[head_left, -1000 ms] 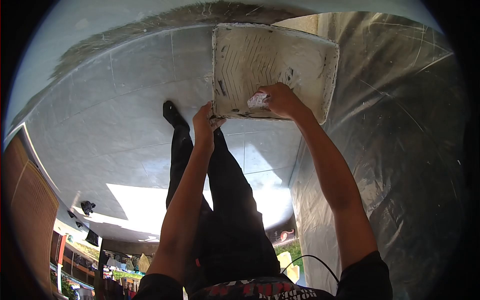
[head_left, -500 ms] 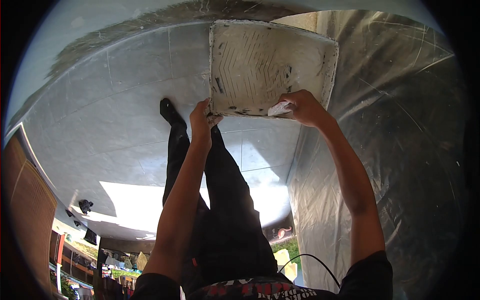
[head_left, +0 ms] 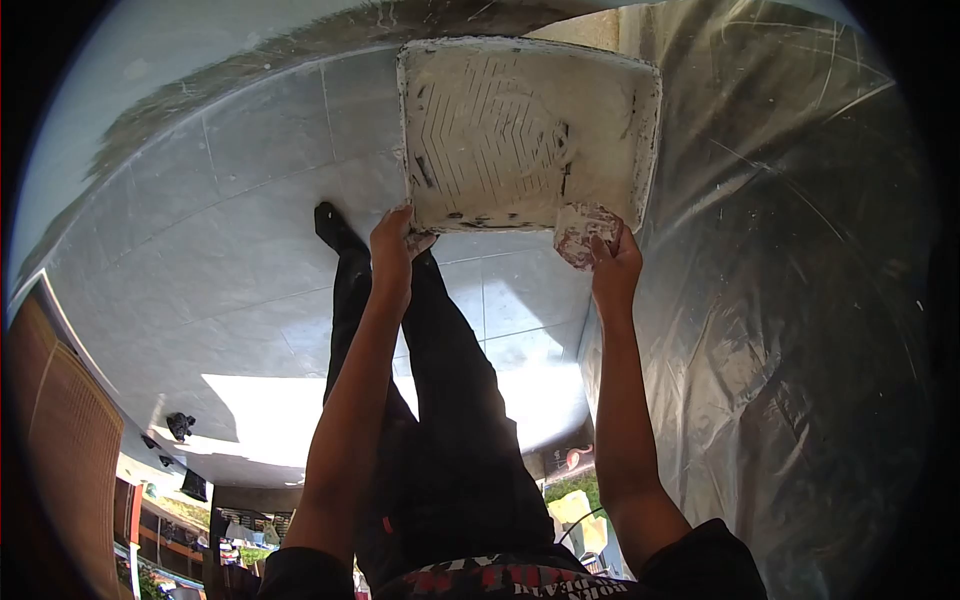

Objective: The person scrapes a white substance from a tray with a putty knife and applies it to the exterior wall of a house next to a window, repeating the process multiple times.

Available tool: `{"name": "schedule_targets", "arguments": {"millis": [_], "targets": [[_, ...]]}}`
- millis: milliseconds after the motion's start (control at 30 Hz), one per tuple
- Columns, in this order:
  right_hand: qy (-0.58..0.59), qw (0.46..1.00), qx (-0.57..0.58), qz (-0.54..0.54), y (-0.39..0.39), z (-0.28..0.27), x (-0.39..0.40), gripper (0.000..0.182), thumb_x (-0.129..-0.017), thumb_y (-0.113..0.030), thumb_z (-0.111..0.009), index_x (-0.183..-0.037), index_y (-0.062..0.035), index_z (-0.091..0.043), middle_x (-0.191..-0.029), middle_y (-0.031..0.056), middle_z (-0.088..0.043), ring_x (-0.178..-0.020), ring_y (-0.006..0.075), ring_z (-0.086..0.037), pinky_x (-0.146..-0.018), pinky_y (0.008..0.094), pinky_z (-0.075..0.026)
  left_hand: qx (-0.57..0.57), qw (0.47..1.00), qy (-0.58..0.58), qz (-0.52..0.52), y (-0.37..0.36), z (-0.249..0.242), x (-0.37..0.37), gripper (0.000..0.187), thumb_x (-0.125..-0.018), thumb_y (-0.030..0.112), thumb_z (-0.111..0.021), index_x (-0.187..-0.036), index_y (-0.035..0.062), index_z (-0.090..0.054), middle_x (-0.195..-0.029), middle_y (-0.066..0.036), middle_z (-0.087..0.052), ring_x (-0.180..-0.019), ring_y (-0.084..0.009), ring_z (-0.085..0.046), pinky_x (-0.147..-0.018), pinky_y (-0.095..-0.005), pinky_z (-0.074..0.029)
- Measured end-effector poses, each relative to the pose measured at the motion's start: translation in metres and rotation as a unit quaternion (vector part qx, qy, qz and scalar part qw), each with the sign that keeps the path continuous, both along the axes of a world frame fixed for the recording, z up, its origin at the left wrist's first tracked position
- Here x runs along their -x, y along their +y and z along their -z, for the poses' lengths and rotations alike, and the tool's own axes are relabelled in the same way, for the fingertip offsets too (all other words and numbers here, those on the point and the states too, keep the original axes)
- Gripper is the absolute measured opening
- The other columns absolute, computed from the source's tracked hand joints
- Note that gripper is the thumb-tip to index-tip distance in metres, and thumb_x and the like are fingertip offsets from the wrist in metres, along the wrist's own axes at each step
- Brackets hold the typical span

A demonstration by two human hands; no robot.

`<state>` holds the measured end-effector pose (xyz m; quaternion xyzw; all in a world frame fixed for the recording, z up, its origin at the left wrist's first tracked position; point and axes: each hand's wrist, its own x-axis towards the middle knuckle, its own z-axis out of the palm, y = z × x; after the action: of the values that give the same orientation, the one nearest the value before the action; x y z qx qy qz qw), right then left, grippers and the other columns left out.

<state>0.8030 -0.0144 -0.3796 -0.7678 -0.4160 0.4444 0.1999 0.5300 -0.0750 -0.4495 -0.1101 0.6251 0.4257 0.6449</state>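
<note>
A paint tray (head_left: 610, 120) coated in dried whitish paint, with ridged slanting lines on its floor, is held out in front of me. My left hand (head_left: 393, 240) is closed on its near left corner, the thumb up at the rim. Beyond the tray's near right edge, my right hand (head_left: 618, 262) pinches a flat, roughly rounded piece (head_left: 577, 238) smeared white over reddish brown. That piece faces me broadside and overlaps the tray's near rim; its kind cannot be made out.
Grey floor tiles (head_left: 250, 240) spread below, with a bright sunlit patch (head_left: 270, 405). Plastic sheeting (head_left: 760, 280) hangs along the right side. My legs in dark trousers (head_left: 450, 350) stand under the tray. A small dark object (head_left: 180, 426) lies on the floor at left.
My right hand has drawn back from inside the tray to its near right edge, turning the flat piece broadside. The tray and my left hand have shifted slightly left in view.
</note>
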Motion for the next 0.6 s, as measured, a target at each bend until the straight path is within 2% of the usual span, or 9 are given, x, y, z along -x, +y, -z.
{"name": "schedule_targets", "arguments": {"millis": [67,167,333,433,500,600], "targets": [[-0.039,0.999,0.001,0.006,-0.003,0.003,0.009,0.033,-0.092,0.005,-0.058,-0.125,0.0025,-0.06,-0.111,0.0123,-0.069,-0.099,0.016,-0.066,-0.089,0.029,-0.05,-0.016,1.0,-0.003,0.001,-0.001,0.001,0.0,0.047,-0.098,0.029,-0.051,-0.125,-0.0091,-0.052,-0.119,-0.02,-0.059,-0.105,-0.0319,-0.064,-0.093,-0.0416,-0.056],[-0.029,0.998,-0.029,0.048,-0.012,0.005,0.032,0.032,-0.093,0.004,-0.058,-0.124,0.0034,-0.059,-0.112,0.0139,-0.069,-0.098,0.0169,-0.067,-0.088,0.0297,-0.05,-0.024,1.0,-0.008,0.006,-0.002,0.002,0.001,0.046,-0.097,0.027,-0.052,-0.125,-0.0097,-0.052,-0.119,-0.02,-0.059,-0.105,-0.032,-0.064,-0.092,-0.0412,-0.057],[-0.078,0.994,-0.058,0.054,-0.021,0.009,0.078,0.024,-0.088,0.002,-0.061,-0.112,0.0047,-0.062,-0.102,0.0139,-0.071,-0.093,0.0184,-0.068,-0.084,0.0314,-0.05,-0.024,1.0,-0.005,-0.003,-0.004,0.001,0.0,0.045,-0.097,0.026,-0.053,-0.124,-0.0095,-0.053,-0.118,-0.019,-0.059,-0.105,-0.0312,-0.065,-0.093,-0.0407,-0.057],[-0.129,0.99,-0.014,0.048,-0.009,0.004,0.099,0.022,-0.087,0.002,-0.061,-0.109,0.0037,-0.064,-0.101,0.0125,-0.071,-0.089,0.0188,-0.068,-0.082,0.0323,-0.05,-0.026,1.0,-0.01,-0.007,-0.005,0.002,0.002,0.044,-0.096,0.026,-0.054,-0.123,-0.0091,-0.053,-0.117,-0.019,-0.059,-0.104,-0.0306,-0.065,-0.092,-0.0405,-0.057],[-0.114,0.991,-0.03,0.061,-0.004,0.018,0.097,0.022,-0.087,0.002,-0.063,-0.108,0.0033,-0.065,-0.095,0.0115,-0.07,-0.084,0.0181,-0.067,-0.08,0.032,-0.05,-0.027,0.999,-0.017,-0.007,-0.004,0.001,0.002,0.043,-0.096,0.026,-0.054,-0.122,-0.0089,-0.053,-0.117,-0.019,-0.059,-0.103,-0.0302,-0.065,-0.092,-0.0404,-0.057],[0.032,0.994,-0.049,0.095,0.018,0.023,0.082,0.027,-0.085,0.002,-0.066,-0.113,0.0026,-0.066,-0.09,0.0128,-0.07,-0.082,0.0141,-0.065,-0.08,0.0302,-0.05,-0.011,1.0,-0.017,-0.006,-0.005,0.004,0.003,0.041,-0.097,0.026,-0.053,-0.121,-0.0074,-0.054,-0.115,-0.017,-0.059,-0.101,-0.0285,-0.065,-0.094,-0.0399,-0.056]]}}
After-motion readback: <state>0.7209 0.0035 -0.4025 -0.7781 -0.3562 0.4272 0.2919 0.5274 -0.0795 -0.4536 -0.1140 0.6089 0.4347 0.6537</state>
